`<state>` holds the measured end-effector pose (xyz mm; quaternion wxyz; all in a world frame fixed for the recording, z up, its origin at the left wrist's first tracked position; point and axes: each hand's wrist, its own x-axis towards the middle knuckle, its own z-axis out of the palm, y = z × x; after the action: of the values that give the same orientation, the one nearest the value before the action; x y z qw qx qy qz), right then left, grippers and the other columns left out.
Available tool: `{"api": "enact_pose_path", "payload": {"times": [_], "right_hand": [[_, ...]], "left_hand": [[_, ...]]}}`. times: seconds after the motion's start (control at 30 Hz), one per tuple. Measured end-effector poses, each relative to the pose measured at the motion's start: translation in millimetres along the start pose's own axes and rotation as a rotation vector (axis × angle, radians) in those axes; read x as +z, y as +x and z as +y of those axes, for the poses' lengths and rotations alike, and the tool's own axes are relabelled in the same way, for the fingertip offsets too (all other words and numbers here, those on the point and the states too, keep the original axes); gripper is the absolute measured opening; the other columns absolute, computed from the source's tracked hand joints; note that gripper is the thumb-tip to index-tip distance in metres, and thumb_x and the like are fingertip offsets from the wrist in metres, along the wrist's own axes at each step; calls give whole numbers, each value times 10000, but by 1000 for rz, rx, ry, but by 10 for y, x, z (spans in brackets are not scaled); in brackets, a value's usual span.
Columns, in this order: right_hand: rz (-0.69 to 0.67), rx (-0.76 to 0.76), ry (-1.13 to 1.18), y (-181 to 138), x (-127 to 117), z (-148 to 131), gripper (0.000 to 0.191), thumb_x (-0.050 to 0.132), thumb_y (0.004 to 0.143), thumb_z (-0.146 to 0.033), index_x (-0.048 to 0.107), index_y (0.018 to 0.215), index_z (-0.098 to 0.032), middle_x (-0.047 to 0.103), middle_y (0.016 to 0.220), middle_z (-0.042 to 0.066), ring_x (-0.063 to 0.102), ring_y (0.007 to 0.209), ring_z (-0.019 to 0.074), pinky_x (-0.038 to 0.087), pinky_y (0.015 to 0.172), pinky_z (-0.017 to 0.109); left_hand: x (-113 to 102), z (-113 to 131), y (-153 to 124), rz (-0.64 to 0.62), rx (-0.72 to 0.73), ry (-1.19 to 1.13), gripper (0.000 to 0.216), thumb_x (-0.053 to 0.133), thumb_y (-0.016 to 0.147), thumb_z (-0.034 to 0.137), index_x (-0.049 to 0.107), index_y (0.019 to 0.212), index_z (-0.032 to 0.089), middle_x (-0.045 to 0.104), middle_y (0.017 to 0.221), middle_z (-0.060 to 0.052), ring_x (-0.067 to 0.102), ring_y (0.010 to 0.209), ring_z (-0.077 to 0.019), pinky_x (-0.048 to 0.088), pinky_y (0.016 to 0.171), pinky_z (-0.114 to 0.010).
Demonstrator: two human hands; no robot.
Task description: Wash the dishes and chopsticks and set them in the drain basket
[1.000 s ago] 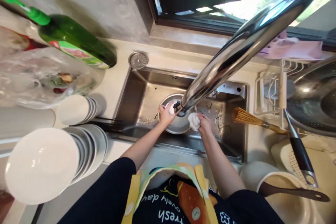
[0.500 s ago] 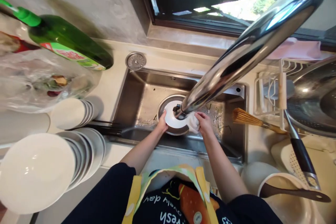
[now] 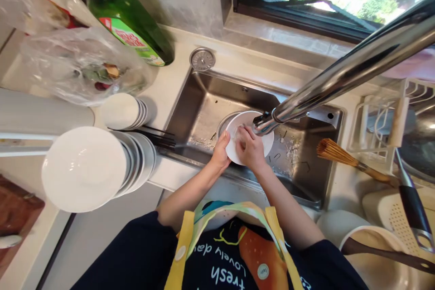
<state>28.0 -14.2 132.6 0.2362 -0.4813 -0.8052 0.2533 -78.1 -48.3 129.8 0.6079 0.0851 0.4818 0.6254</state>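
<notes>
Left edge of the tabletop: a wooden cutting board [image 3: 16,222] is seen low in the corner. Beside it, a stack of white plates [image 3: 83,170] and a smaller stack of white bowls [image 3: 124,111] are set on their sides, with a clear plastic bag [image 3: 81,65] behind them. A green dish-soap bottle [image 3: 127,20] is placed toward the back edge. Dark chopsticks [image 3: 158,138] are laid across the sink's left rim.

In the steel sink [image 3: 217,99], a white plate [image 3: 265,144] is held up near the middle, tilted over a round steel bowl [image 3: 221,126] and just under the faucet [image 3: 356,72]. The left hand [image 3: 221,150] is closed around the plate's near-left rim. The right hand [image 3: 249,148] is pressed onto the plate's face, fingers together; whether anything is pinched beneath it cannot be told. A firm rim hold, kept low over the sink, is judged safest for wet ware, with even pressure from the flat fingers.

Right of the sink, a bamboo pot brush [image 3: 335,156] leans against a white dish rack [image 3: 370,131]. A wooden spoon [image 3: 384,253] lies in a bowl [image 3: 370,235] at the front-right corner.
</notes>
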Motion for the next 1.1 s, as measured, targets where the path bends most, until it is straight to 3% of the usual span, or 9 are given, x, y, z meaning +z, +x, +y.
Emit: {"api": "enact_pose_path", "payload": {"times": [0.17,0.33,0.43,0.63,0.9,1.1], "right_hand": [[-121,-167,29,58,-23,-91,367,528,767,-73,652,1104,-148,660,1142,129,599,999,226,466,913,352],[-230,-239,-9,114,-200,-211,152,560,829,-167,691,905,-171,691,968,81,570,862,213,463,820,331],[-237,-251,-9,131,-276,-265,168,545,887,-227,696,831,-180,691,900,66,562,833,201,462,800,322],[-73,-176,-30,217,-184,-363,236,483,942,-226,719,933,-224,708,982,53,593,874,193,463,852,340],[193,13,58,507,-52,-447,229,487,940,-291,689,908,-191,678,935,89,606,938,216,452,908,376],[355,61,190,559,28,-487,234,444,957,-335,641,982,-211,636,874,60,589,873,196,467,818,349]], "left_hand": [[-47,126,-10,15,55,10,598,641,767,620,622,1148,160,700,1132,-113,600,1178,-291,459,1017,-399],[-66,341,-50,6,104,64,616,619,775,648,617,1172,176,704,1116,-105,611,1157,-303,479,992,-410],[-51,450,-96,-24,123,87,632,623,775,647,607,1203,183,697,1135,-106,607,1161,-309,481,990,-414],[6,543,-159,-40,157,101,637,601,801,639,585,1269,207,675,1189,-99,590,1185,-303,473,998,-415],[67,512,-202,-13,230,80,639,620,793,631,590,1289,230,637,1275,-81,528,1267,-297,431,1051,-406],[14,474,-239,8,230,21,633,635,787,619,596,1280,223,648,1264,-90,528,1272,-301,403,1078,-418]]}}
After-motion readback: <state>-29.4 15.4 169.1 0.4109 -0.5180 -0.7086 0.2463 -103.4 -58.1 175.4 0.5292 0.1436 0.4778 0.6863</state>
